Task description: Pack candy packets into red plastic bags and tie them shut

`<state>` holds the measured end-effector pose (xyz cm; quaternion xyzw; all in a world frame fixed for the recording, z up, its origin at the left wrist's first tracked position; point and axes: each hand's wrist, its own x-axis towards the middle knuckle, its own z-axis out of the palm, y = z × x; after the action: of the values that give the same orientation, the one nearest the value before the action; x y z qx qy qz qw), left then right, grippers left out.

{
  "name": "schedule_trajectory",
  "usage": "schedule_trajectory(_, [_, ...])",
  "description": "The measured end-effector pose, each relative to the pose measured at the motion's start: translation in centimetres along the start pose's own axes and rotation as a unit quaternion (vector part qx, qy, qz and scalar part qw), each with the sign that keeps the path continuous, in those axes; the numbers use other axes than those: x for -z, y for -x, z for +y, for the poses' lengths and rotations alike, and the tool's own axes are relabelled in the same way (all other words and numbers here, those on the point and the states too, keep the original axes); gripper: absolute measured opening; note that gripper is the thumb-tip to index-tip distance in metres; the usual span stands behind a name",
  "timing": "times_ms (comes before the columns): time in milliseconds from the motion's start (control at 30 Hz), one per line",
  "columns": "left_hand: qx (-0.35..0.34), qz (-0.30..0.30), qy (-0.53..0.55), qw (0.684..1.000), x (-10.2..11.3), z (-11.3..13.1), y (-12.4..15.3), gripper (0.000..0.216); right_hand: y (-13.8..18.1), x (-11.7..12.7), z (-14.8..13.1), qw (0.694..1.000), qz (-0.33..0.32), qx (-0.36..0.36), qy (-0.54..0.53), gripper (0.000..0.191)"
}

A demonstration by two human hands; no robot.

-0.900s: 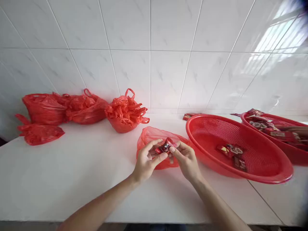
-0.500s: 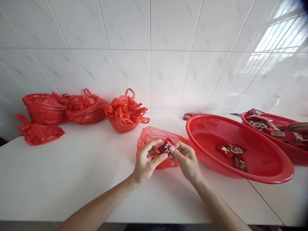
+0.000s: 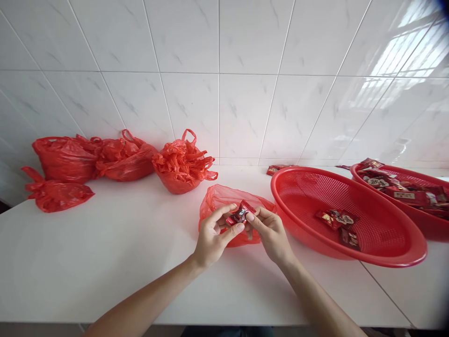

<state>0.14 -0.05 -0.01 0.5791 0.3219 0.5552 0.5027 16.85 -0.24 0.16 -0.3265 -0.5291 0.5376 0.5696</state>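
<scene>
Between both hands is a small wrapped candy (image 3: pixel 241 213) in a shiny dark red wrapper with twisted, crimped ends. My left hand (image 3: pixel 214 236) pinches its left end with thumb and fingers. The thumb and index finger of my right hand (image 3: pixel 271 231) grip its right side. Below and behind the hands a thin red plastic bag (image 3: pixel 224 195) lies open on the white table; the hands hide part of it. Close to the right hand stands a red oval colander (image 3: pixel 305 206) with a few wrapped candies (image 3: pixel 338 219) at its bottom.
A second red colander (image 3: pixel 430 224), at the far right, is heaped with red packets (image 3: pixel 410 194). Another red packet (image 3: pixel 277 169) lies behind the near colander. Several filled red plastic bags (image 3: pixel 66 159) stand along the tiled wall at left, one bunched bag (image 3: pixel 182 168) nearer the middle.
Another person's hand over the far right colander has gone out of view. My hands and the candy have barely moved.
</scene>
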Motion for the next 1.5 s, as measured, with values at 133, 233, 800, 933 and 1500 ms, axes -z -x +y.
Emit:
schedule_trajectory(133, [0.005, -0.018, 0.000, 1.000, -0.11, 0.36, -0.02, 0.043, 0.09, 0.09, 0.13, 1.000, -0.012, -0.004, -0.019, 0.024])
schedule_trajectory(233, [-0.004, -0.026, 0.002, 1.000, -0.15, 0.56, -0.02, 0.039, 0.09, 0.08, 0.11, 1.000, -0.013, -0.003, -0.026, 0.025])
schedule_trajectory(800, [0.006, -0.014, 0.006, 1.000, -0.28, 0.81, 0.17, 0.041, 0.17, -0.10, 0.06, 0.999, -0.034, -0.012, -0.022, 0.025])
schedule_trajectory(933, [0.003, -0.015, 0.001, 1.000, -0.30, 0.75, 0.13, 0.038, 0.19, -0.06, -0.10, 0.999, -0.039, 0.004, -0.001, 0.024])
schedule_trajectory(1500, [-0.013, -0.030, -0.064, 0.997, 0.54, 0.54, -0.50, 0.043, 0.04, 0.05, 0.00, 0.997, 0.007, 0.043, 0.057, 0.022])
